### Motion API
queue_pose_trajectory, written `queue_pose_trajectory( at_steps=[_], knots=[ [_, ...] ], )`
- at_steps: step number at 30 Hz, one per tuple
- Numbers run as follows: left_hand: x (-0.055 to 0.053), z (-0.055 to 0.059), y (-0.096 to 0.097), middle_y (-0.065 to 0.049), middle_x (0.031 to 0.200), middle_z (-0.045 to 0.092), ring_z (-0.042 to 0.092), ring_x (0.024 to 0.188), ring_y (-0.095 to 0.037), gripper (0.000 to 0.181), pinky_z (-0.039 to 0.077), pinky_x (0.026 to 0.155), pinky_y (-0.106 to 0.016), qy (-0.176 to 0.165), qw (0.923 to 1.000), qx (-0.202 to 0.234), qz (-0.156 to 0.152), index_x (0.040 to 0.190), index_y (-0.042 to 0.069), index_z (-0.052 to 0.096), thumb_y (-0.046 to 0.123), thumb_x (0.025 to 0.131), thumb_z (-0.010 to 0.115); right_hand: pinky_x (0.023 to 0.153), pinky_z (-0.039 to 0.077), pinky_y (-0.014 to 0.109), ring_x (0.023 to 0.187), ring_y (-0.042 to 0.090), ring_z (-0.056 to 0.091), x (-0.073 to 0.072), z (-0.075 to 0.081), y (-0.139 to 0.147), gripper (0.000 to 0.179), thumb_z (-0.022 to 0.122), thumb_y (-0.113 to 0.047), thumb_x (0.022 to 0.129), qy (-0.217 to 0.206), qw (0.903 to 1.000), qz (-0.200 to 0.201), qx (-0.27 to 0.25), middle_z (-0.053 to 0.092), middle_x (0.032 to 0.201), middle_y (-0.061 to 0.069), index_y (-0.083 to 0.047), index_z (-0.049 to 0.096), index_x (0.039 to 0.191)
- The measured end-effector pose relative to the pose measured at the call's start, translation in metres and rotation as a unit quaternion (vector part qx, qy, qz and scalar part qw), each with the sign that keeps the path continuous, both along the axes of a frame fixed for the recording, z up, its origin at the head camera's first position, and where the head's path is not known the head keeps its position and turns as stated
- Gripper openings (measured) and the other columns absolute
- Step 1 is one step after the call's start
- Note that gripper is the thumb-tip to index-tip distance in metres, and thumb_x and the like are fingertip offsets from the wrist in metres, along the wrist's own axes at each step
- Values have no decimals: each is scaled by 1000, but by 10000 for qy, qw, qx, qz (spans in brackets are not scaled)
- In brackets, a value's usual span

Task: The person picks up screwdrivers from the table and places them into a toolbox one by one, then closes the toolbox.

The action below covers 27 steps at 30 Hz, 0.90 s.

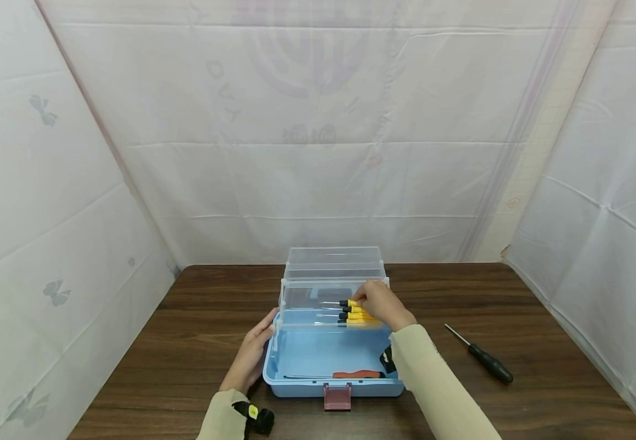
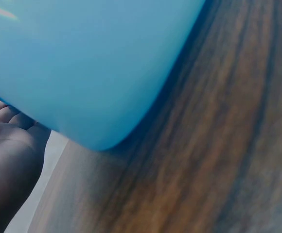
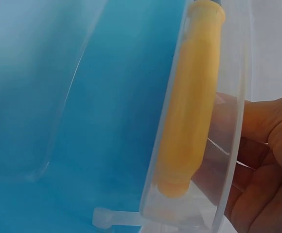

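Observation:
A light blue toolbox (image 1: 328, 351) stands on the table with its lid up. In its raised clear tray (image 1: 298, 299), several yellow-handled screwdrivers (image 1: 357, 316) lie side by side. My right hand (image 1: 382, 303) reaches into that tray and pinches the rearmost screwdriver's yellow handle; its fingers are partly hidden behind the yellow handle (image 3: 192, 102) in the right wrist view. My left hand (image 1: 253, 351) rests along the box's left side, fingers nearly straight against its wall. An orange-handled screwdriver (image 1: 358, 374) lies in the bottom of the box near the front wall.
On the table to the right of the box lies a black-handled screwdriver (image 1: 490, 363). A pinkish latch (image 1: 337, 397) hangs at the box's front. White sheeting (image 1: 318, 183) stands behind the dark wooden table (image 1: 208, 318) and on both sides.

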<state>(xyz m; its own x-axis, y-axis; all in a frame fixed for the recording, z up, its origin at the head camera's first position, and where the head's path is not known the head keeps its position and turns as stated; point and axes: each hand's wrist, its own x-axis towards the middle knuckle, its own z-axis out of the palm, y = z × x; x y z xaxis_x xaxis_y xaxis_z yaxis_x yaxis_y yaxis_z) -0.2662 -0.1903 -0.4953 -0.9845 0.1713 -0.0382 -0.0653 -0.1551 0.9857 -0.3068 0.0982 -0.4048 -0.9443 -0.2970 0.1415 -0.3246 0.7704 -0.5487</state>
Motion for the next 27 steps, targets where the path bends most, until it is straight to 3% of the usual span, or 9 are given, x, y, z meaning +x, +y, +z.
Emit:
queue_pose_trajectory(
  at_steps=[11,27],
  knots=[
    [-1,-1,1,-10,161,16,13,148,-31,53,18,117,-52,16,10000,9,-30,153,9,25,19,103,40,83,56,37,78,17,58,1,2,6,16,66,-3,88,-71,10000,-3,-62,71,100,8,-3,74,102],
    [-2,-1,3,-10,161,17,14,148,-31,52,19,116,-53,-35,9999,-98,33,153,11,26,20,103,40,87,56,39,93,21,64,8,11,18,23,68,-12,88,-20,9989,-99,-456,70,108,10,-4,71,110]
  ],
)
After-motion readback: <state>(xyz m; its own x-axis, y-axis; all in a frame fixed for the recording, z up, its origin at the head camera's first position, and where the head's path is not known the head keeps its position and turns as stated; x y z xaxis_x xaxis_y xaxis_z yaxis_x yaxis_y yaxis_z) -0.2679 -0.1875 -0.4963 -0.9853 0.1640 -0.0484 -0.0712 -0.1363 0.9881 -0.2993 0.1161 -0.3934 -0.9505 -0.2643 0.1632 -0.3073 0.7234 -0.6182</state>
